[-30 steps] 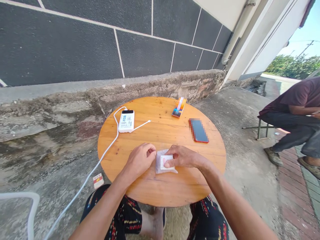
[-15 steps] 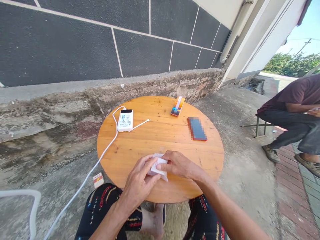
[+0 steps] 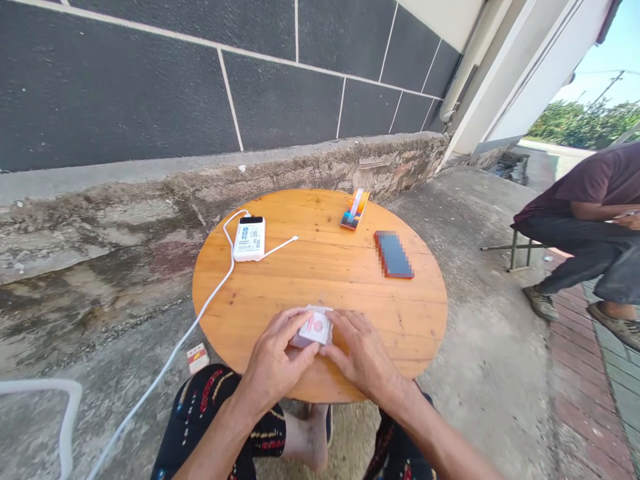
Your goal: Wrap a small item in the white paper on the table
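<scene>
A small white packet (image 3: 316,327) with a red print on top, in a thin whitish wrapping, sits at the near side of the round wooden table (image 3: 280,280). My left hand (image 3: 280,353) grips its left side, fingers along the far edge and thumb at the near one. From the right, my right hand (image 3: 363,350) closes on the packet's other side, its thumb by the near corner. The fingers cover the packet's sides, and its kind cannot be made out.
On the table are a white power bank (image 3: 249,240) with a white cable, a tape dispenser (image 3: 355,210), and a phone (image 3: 394,255) in a red case. A small box (image 3: 198,359) lies on the ground at left. Another person (image 3: 590,213) sits on a stool at right.
My right hand has drawn back from over the packet to its right side, and the red print now shows. The wrapping's loose near corner no longer sticks out.
</scene>
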### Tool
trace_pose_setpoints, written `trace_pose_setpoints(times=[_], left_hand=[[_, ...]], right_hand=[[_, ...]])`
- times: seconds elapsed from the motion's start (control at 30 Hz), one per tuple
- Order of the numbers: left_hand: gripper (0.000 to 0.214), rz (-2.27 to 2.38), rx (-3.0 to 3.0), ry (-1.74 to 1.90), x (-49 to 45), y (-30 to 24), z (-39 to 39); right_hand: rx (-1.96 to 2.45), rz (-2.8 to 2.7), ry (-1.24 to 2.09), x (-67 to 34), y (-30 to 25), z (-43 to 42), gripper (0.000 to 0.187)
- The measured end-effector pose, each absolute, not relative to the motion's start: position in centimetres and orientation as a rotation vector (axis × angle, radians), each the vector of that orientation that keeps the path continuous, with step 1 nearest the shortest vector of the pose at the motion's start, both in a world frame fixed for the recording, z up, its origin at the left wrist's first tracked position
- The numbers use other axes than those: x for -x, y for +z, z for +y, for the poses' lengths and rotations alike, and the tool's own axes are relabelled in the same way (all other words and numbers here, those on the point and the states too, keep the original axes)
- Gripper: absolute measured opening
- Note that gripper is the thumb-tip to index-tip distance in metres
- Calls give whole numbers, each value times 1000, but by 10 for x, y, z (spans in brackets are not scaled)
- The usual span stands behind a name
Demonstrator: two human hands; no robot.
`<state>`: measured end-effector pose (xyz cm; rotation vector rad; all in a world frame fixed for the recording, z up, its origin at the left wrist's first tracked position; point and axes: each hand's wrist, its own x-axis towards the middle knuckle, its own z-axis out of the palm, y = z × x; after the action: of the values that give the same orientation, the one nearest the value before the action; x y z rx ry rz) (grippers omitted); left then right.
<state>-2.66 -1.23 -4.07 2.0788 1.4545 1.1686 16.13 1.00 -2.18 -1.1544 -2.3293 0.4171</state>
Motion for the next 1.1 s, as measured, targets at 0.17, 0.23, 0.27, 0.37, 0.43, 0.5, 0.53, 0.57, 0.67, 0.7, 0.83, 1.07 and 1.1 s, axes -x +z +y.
trace_pose_setpoints(times=[0.17, 0.23, 0.27, 0.37, 0.43, 0.5, 0.53, 0.57, 0.67, 0.7, 0.83, 1.07, 1.1], left_hand=[[39, 1452, -2061, 1169, 24, -39, -11], [33, 1469, -2043, 1228, 24, -42, -11], [30, 1481, -2032, 1265, 23, -44, -11], [26, 1495, -2008, 1330, 24, -49, -12], [27, 1484, -2001, 1330, 23, -51, -13], [27, 1475, -1995, 1343, 22, -52, -14], [27, 1474, -1994, 1353, 22, -52, -14], [27, 1475, -1995, 1363, 21, -52, -14], [27, 1484, -1994, 1379, 20, -53, -13], [27, 1485, -1992, 1379, 20, -53, -12], [28, 1477, -1981, 1376, 21, -52, -13], [28, 1473, -1983, 1394, 22, -51, -15], [28, 1472, -1984, 1398, 22, -51, -15]], right_hand=[[1133, -2284, 365, -156, -31, 8, 42], [1129, -2258, 350, -153, -36, 4, 43], [1124, -2242, 349, -152, -37, 2, 44], [1041, -2232, 444, -158, -35, 3, 49], [1001, -2214, 582, -167, -30, 11, 46], [1103, -2132, 707, -178, -24, 27, 34], [1209, -2081, 740, -181, -22, 37, 27], [1313, -2050, 756, -184, -20, 48, 23], [1484, -2128, 717, -180, -16, 77, 18], [1511, -2175, 697, -176, -15, 85, 18], [1581, -2227, 674, -156, -13, 100, 18], [1513, -2159, 867, -142, -16, 103, 9], [1480, -2137, 906, -142, -16, 102, 9]])
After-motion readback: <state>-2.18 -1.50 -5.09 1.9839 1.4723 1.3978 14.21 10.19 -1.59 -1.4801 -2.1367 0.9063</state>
